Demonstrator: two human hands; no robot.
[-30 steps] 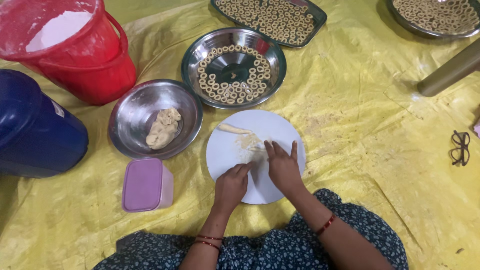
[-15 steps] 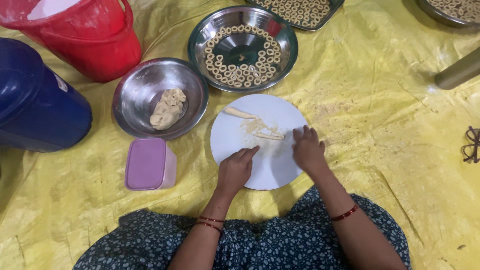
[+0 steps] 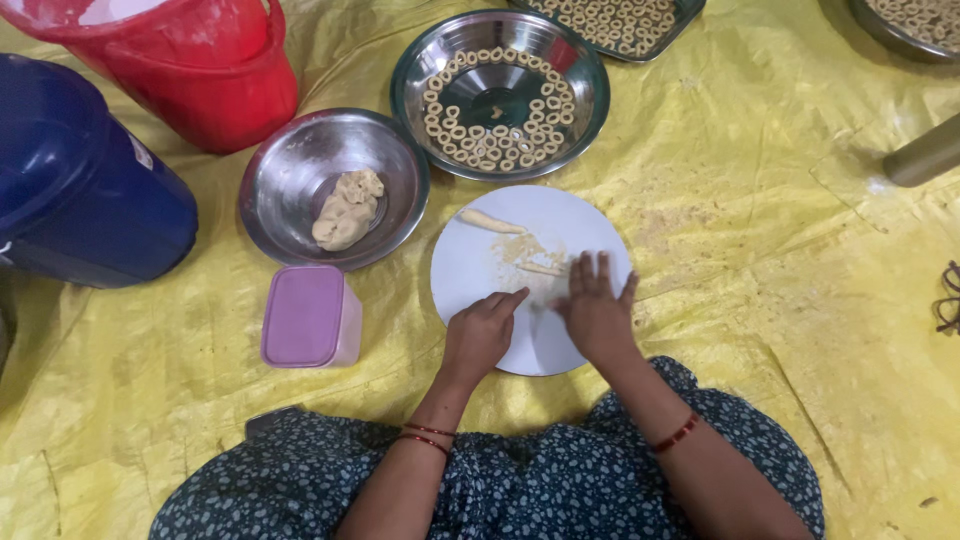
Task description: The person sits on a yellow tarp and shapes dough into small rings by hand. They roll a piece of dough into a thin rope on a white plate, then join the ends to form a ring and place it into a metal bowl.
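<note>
Yellow plastic sheeting [image 3: 760,230] covers the floor and bears a round white board [image 3: 480,270], on which the right hand [image 3: 597,315] lies flat with fingers spread over a thin dough strip [image 3: 542,268], while the left hand [image 3: 480,335], loosely curled with its forefinger extended, rests on the board just beside it. A second dough strip [image 3: 490,221] lies apart near the board's far edge. Beyond stand a steel bowl of dough rings [image 3: 498,95], a steel bowl holding a dough lump [image 3: 347,208], a pink lidded box [image 3: 310,316], a red bucket [image 3: 200,70] and a blue container [image 3: 80,180].
</note>
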